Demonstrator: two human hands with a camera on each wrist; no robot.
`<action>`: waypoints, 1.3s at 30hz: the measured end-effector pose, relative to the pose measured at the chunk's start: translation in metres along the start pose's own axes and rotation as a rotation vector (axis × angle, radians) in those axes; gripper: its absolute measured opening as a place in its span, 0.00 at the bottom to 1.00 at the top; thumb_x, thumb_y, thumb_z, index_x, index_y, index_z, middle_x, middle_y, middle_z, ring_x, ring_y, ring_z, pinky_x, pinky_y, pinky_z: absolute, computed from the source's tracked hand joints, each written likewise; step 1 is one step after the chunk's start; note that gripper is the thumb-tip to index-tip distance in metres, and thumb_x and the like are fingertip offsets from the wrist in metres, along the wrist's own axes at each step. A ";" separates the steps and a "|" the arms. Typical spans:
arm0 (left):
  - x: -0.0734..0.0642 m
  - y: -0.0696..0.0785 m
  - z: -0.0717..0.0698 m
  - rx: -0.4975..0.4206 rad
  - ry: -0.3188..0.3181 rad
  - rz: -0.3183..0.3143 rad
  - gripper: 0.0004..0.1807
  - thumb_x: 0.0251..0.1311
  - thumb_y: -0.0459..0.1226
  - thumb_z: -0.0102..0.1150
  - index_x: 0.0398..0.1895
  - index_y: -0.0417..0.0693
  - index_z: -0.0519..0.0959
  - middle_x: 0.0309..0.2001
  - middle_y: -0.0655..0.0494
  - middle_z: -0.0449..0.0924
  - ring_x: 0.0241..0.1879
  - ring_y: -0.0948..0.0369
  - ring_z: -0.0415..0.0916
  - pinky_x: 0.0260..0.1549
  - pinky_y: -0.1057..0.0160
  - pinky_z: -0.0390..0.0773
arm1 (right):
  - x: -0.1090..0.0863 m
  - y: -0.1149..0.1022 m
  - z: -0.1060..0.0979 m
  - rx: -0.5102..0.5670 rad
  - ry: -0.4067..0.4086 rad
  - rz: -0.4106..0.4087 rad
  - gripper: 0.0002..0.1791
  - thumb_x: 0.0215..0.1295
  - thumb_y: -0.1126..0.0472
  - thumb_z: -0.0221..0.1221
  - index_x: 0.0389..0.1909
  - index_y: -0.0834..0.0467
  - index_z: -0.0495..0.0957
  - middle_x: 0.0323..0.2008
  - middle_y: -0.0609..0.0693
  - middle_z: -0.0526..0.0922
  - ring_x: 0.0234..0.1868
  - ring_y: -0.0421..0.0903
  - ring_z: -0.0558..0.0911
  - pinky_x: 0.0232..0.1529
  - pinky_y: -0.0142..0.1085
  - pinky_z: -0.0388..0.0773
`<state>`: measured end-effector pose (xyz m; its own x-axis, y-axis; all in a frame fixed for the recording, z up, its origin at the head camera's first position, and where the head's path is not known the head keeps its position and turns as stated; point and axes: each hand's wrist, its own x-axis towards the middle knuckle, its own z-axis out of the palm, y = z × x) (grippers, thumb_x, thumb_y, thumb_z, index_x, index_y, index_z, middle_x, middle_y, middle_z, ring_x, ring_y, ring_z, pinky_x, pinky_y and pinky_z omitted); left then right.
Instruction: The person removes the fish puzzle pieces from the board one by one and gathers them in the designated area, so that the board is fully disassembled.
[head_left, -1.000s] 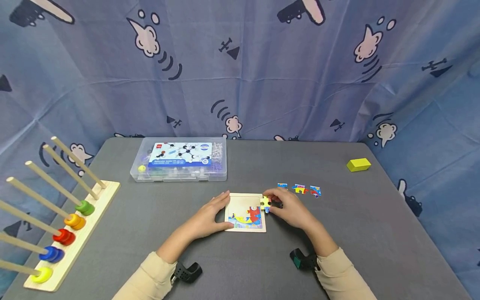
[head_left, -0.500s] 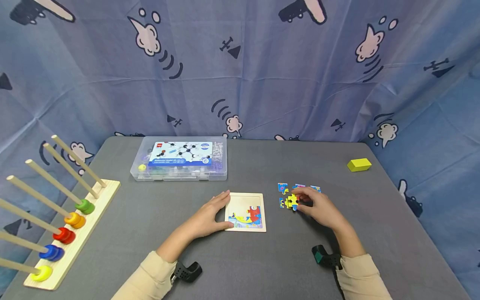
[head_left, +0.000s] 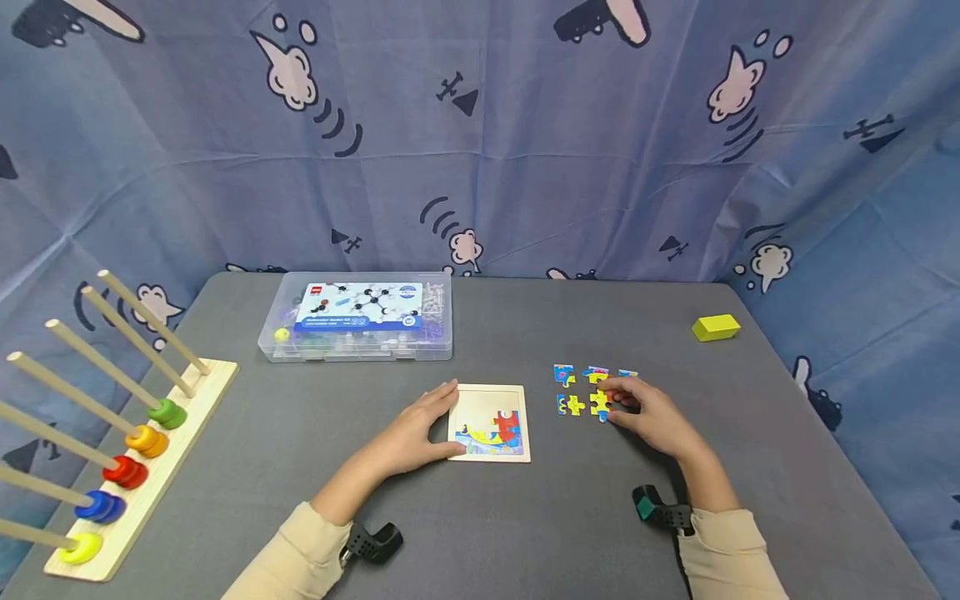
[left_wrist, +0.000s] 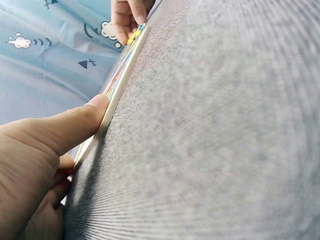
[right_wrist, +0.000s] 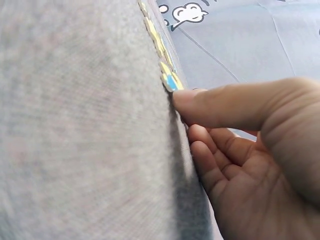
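Note:
A square wooden puzzle tray (head_left: 483, 404) lies on the table, its lower part filled with joined colourful pieces. My left hand (head_left: 412, 435) holds the tray's left side, thumb at the near corner and fingers at the far one; in the left wrist view the thumb (left_wrist: 82, 120) lies on the rim. To the right, my right hand (head_left: 654, 418) pinches a yellow jigsaw piece (head_left: 598, 403) with blue at its near end, low at the table. Other pieces lie around it: a yellow-and-blue piece (head_left: 573, 405) to its left and a blue one (head_left: 563, 374) behind. Fingers partly cover the pieces behind.
A clear plastic molecular model kit box (head_left: 356, 318) stands at the back left. Along the left edge is a wooden peg stand (head_left: 176, 450) with coloured rings. A yellow block (head_left: 716, 327) sits at the back right. A patterned curtain (head_left: 480, 150) hangs behind the table.
My right hand has moved right from the tray's edge with the yellow jigsaw piece, over to the loose pieces. The left hand has stayed on the tray.

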<state>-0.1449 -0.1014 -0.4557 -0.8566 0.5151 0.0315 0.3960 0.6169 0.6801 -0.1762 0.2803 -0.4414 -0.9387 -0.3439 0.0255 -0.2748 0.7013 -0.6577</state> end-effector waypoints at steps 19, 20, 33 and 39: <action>0.001 0.000 0.000 0.014 0.005 -0.006 0.46 0.53 0.48 0.67 0.70 0.37 0.59 0.73 0.47 0.53 0.72 0.46 0.50 0.70 0.45 0.53 | -0.002 -0.001 -0.002 0.018 -0.027 0.027 0.23 0.60 0.66 0.62 0.57 0.65 0.73 0.53 0.60 0.75 0.50 0.52 0.75 0.49 0.36 0.74; 0.001 0.000 0.001 0.015 0.006 -0.007 0.46 0.52 0.48 0.67 0.70 0.37 0.59 0.73 0.47 0.53 0.72 0.46 0.50 0.70 0.45 0.53 | -0.003 -0.001 -0.003 0.025 -0.022 0.034 0.23 0.60 0.66 0.62 0.57 0.65 0.73 0.53 0.60 0.75 0.50 0.53 0.75 0.49 0.36 0.74; 0.000 0.000 0.000 0.012 0.006 -0.015 0.45 0.52 0.47 0.68 0.70 0.37 0.60 0.73 0.46 0.54 0.72 0.46 0.50 0.70 0.45 0.54 | -0.002 -0.020 -0.001 0.115 -0.010 -0.009 0.26 0.58 0.66 0.63 0.57 0.69 0.71 0.53 0.63 0.77 0.52 0.58 0.78 0.53 0.38 0.77; 0.000 0.001 0.000 0.014 0.002 -0.017 0.45 0.53 0.48 0.67 0.70 0.38 0.59 0.73 0.47 0.53 0.72 0.46 0.50 0.70 0.45 0.54 | 0.003 -0.035 0.012 0.183 -0.029 -0.081 0.29 0.57 0.67 0.64 0.59 0.72 0.69 0.54 0.66 0.76 0.55 0.62 0.76 0.57 0.51 0.72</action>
<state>-0.1445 -0.1010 -0.4552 -0.8638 0.5034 0.0220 0.3865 0.6338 0.6700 -0.1670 0.2467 -0.4271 -0.9078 -0.4145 0.0639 -0.3042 0.5460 -0.7806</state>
